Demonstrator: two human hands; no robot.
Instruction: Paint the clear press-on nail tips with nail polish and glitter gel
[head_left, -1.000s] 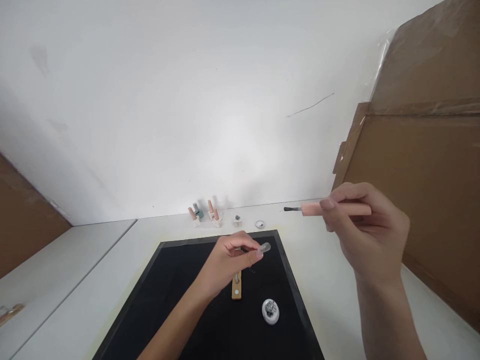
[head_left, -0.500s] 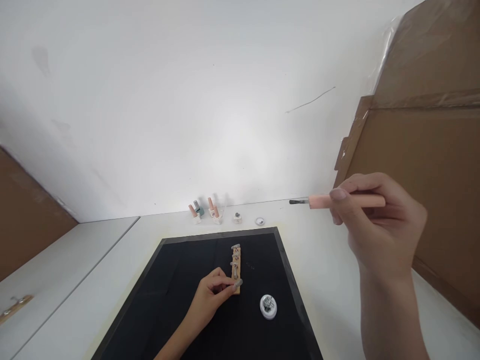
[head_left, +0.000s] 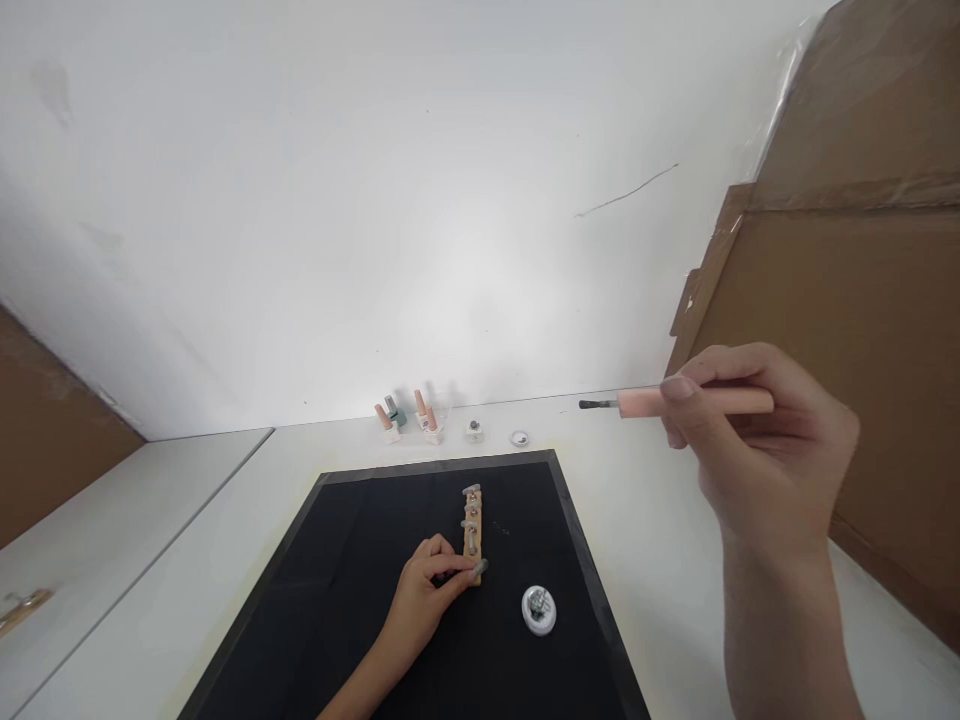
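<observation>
My right hand (head_left: 757, 430) is raised at the right, closed round the peach handle of a nail polish brush (head_left: 645, 402). Its dark bristles point left, well away from anything. Low in the middle, my left hand (head_left: 427, 590) pinches a greyish false nail (head_left: 480, 567) at the near end of a wooden strip (head_left: 471, 548). Several more false nails on small metal stands line the strip beyond my fingertips. A small round white pot (head_left: 538, 610) with silvery content or a pattern on top lies to the right of the strip.
A black mat (head_left: 360, 540) with a grey border covers the white table. Behind it stand several nail polish bottles (head_left: 390, 420), an uncapped bottle (head_left: 474, 430) and a small round lid (head_left: 519, 438). Cardboard (head_left: 847, 350) rises at the right. Another wooden strip (head_left: 26, 610) lies far left.
The view has shifted slightly. Both hands keep nearly the same pose, the brush still raised and the left fingers still on the false nail.
</observation>
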